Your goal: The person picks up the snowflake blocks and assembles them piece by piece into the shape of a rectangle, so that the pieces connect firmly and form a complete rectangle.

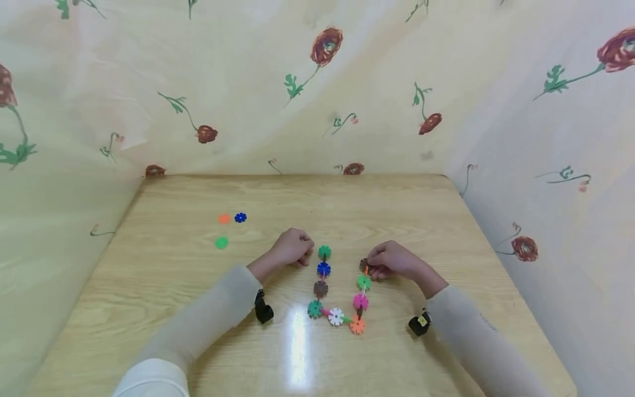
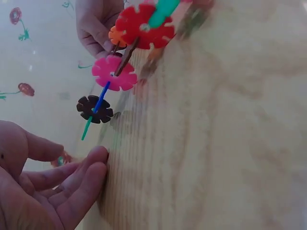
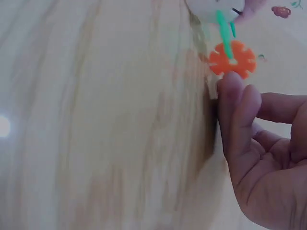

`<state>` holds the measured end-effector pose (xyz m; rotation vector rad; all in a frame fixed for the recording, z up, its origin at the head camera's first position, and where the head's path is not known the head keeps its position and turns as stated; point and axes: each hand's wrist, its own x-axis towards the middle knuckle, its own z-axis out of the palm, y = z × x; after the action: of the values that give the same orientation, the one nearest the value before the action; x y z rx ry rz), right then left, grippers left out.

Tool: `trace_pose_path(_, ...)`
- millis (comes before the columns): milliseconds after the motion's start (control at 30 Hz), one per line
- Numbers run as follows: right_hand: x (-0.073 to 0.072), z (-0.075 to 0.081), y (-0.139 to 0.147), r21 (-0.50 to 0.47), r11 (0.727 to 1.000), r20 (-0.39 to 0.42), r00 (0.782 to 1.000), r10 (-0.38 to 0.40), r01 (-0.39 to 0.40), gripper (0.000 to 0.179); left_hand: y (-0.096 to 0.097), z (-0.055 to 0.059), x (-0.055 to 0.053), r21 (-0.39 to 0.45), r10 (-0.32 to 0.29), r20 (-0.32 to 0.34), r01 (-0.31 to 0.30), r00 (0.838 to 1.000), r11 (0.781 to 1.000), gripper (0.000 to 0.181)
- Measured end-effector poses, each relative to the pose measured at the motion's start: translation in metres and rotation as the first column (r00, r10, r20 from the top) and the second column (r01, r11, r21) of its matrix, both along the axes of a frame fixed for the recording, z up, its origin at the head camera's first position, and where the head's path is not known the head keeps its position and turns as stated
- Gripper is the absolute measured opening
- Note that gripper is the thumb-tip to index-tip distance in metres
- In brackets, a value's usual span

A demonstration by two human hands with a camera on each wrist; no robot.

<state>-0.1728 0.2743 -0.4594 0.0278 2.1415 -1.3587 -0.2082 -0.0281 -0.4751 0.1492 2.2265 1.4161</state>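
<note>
A chain of notched plastic flower discs (image 1: 335, 317) lies in a U shape on the wooden table, its discs standing at angles to one another. At the right arm's far end, my right hand (image 1: 395, 260) pinches a brown disc (image 1: 364, 264), just beyond a light green disc (image 1: 364, 282). My left hand (image 1: 294, 248) rests beside the left arm's far end, near a teal disc (image 1: 324, 252) and a blue disc (image 1: 323, 269). Its fingers are loosely bent with nothing between them in the left wrist view. In the right wrist view the curled fingers (image 3: 240, 110) hide what they grip.
Three loose discs lie at the back left: an orange disc (image 1: 224, 219), a dark blue disc (image 1: 240, 218) and a green disc (image 1: 221, 242). Flower-patterned cloth (image 1: 248, 82) rises behind and beside the wooden table (image 1: 173, 220).
</note>
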Motion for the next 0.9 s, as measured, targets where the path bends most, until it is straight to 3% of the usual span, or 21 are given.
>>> trace_pose_path(133, -0.004, -0.009, -0.012, -0.05, 0.999, 0.005, 1.0, 0.009, -0.008, 0.018, 0.004, -0.003, -0.004, 0.009, -0.032, 0.07, 0.031, 0.997, 0.999, 0.018)
trace_pose_path(233, -0.012, -0.011, -0.019, -0.045, 0.999, -0.015, 1.0, 0.006, -0.006, 0.017, 0.002, -0.001, -0.003, 0.006, -0.04, 0.076, 0.04, 0.996, 0.999, 0.018)
trace_pose_path(400, -0.031, -0.008, -0.034, -0.037, 0.999, -0.039, 0.999, 0.026, -0.027, 0.019, -0.012, 0.005, -0.004, 0.002, -0.013, 0.059, 0.013, 0.998, 1.0, 0.021)
trace_pose_path(667, -0.059, -0.008, -0.07, -0.021, 0.996, -0.072, 0.993, 0.091, -0.092, 0.018, -0.033, 0.005, -0.008, -0.013, 0.036, 0.076, -0.036, 0.996, 0.999, 0.023)
trace_pose_path(767, -0.067, -0.008, -0.082, -0.033, 0.995, -0.089, 0.992, 0.09, -0.093, 0.018, -0.037, 0.004, -0.012, -0.017, 0.063, 0.067, -0.062, 0.996, 0.998, 0.022)
trace_pose_path(900, -0.072, -0.01, -0.089, -0.022, 0.998, -0.087, 0.994, 0.061, -0.063, 0.017, -0.037, 0.004, -0.018, -0.047, 0.041, 0.021, -0.04, 0.999, 0.998, 0.023)
